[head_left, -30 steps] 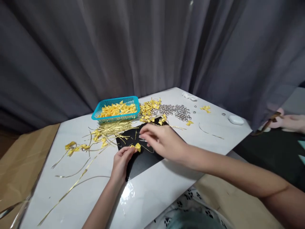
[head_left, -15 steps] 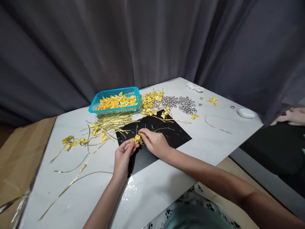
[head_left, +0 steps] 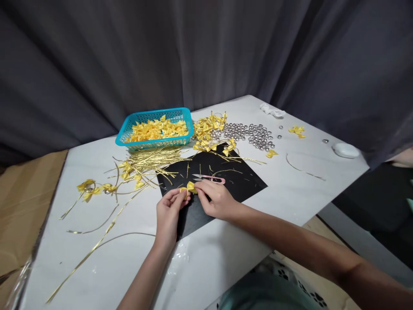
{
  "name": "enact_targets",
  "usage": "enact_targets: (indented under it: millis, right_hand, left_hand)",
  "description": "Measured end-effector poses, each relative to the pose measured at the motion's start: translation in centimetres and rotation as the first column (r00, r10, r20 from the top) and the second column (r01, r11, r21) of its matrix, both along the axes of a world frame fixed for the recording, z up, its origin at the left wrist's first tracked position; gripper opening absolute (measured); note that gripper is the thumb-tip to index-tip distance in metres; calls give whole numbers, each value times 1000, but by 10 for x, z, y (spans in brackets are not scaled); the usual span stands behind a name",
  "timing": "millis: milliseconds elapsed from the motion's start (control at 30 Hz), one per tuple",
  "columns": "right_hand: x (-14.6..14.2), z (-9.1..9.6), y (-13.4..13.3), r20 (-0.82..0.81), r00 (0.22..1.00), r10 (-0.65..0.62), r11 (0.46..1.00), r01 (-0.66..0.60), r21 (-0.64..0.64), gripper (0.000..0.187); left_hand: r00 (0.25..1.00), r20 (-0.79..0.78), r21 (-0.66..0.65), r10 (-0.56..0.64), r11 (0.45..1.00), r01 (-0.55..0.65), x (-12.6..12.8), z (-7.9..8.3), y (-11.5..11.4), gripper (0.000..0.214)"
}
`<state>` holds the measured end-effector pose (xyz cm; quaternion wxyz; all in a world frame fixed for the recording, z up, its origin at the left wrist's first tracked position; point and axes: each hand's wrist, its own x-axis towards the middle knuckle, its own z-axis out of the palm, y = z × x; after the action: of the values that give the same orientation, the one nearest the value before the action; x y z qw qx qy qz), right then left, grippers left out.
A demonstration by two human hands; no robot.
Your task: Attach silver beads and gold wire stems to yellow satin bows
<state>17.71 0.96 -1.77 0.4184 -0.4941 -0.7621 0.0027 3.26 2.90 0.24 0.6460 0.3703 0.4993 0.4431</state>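
Note:
Between my two hands is a yellow ribbon bow (head_left: 190, 186), held above a black sheet (head_left: 200, 215). My left hand (head_left: 171, 205) pinches the bow's left side between thumb and fingers. The fingertips of my right hand (head_left: 214, 196) close on its right side; part of the bow is hidden behind them. Just beyond my right fingers, pink-handled thread snips (head_left: 211, 178) lie on the black sheet, blades pointing left. Short gold wire offcuts (head_left: 226, 171) are scattered over the sheet.
A blue basket (head_left: 154, 113) of yellow bows stands at the back. Before it lies a bundle of gold wire ties (head_left: 155, 159). Silver beads (head_left: 258, 135) spread to its right, near more bows (head_left: 209, 125). A white oval object (head_left: 346, 150) sits by the right edge.
The pink snips now show on the black sheet beyond my right hand; they were hidden before. My right hand has shifted slightly and grips the bow's right side. The view has moved a little.

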Motion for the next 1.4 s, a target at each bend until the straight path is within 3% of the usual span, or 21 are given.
enact_targets:
  millis: [467,1100,1400]
  right_hand:
    - [0,-2,2,-43,998,39,999,-40,-26,16]
    - [0,-3,4,-61,996,63,997,-61,46,15]
    - [0,5,3,-108,994,16,985,3,170,13]
  left_hand:
    - [1000,-24,12,12,1000,-12,1,-2,-1,33]
    - [1000,-18,11,15,1000,-14,2,-2,-1,36]
    - [1000,-28,29,10,1000,-10,1,-3,-1,36]
